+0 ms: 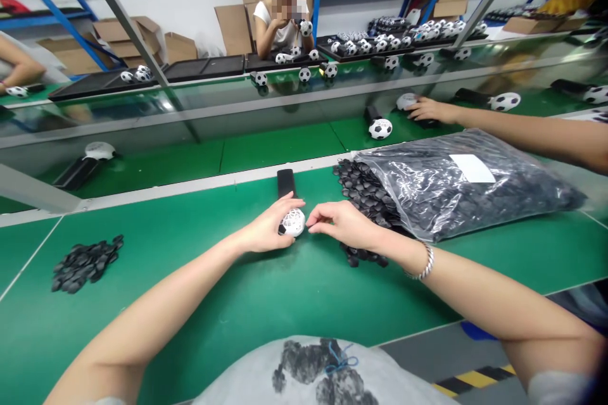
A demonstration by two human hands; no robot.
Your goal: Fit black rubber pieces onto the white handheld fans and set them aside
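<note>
On the green table (204, 310), a white ball-shaped piece (293, 223) with a black patch is attached to or touching a black bar (285, 184). My left hand (268, 226) is wrapped round the ball's left side, thumb and fingers curved over it. Just right of the ball, my right hand (339, 223) has its fingertips pinched together; anything between them is too small to make out. Behind that hand lies a heap of small black pieces (368, 193), spilling from a clear plastic bag (475, 186).
A smaller pile of black pieces (86, 264) lies at the left. Beyond the table's raised edge, a green conveyor (266, 142) carries ball units (380, 128). Another person's hand (433, 110) touches one at the right. Someone sits across, behind black trays (206, 67).
</note>
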